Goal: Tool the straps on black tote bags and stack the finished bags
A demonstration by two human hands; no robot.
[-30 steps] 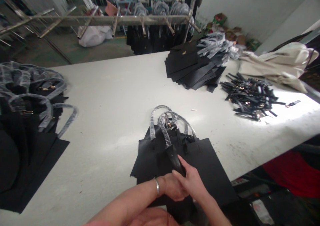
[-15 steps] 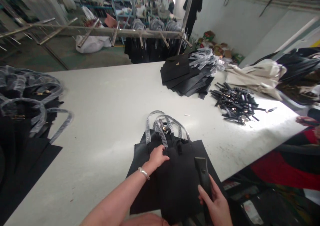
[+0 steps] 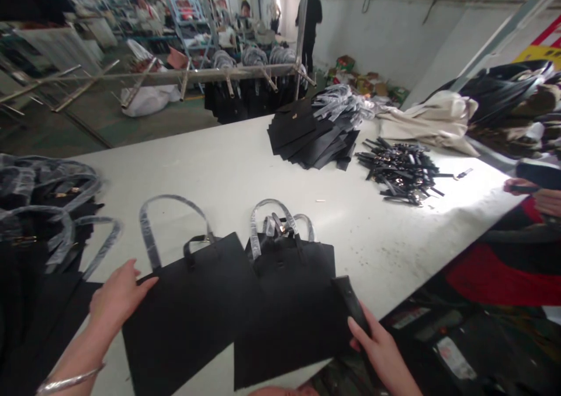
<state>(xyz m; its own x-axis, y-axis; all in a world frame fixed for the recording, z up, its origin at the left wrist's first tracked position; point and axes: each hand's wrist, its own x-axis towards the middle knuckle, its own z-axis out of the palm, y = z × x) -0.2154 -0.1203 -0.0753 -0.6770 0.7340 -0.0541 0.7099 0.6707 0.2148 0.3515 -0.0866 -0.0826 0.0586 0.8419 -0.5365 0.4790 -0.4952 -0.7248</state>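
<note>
My left hand (image 3: 117,295) is at the upper left edge of a black handbag (image 3: 188,302), its thumb over the bag's face. That bag lies tilted, with one plastic-wrapped handle standing up and a small black strap at its top. It overlaps further black bags (image 3: 293,302) on its right, whose wrapped handles and a buckled strap (image 3: 283,228) show at the top. In my right hand (image 3: 377,340) is a black handheld tool (image 3: 348,297) shaped like a hair clipper, held over the right edge of these bags.
Stacked black bags (image 3: 30,256) with wrapped handles lie at the left on the white table (image 3: 184,168). A fanned pile of bags (image 3: 307,133) and a heap of buckled straps (image 3: 405,171) lie farther back. A metal rack (image 3: 144,76) stands behind. Another person's hands (image 3: 537,194) show at right.
My left hand has moved left from the pile, and the top bag has shifted left with it, uncovering the bags beneath. My right hand still holds the tool. The view has turned slightly.
</note>
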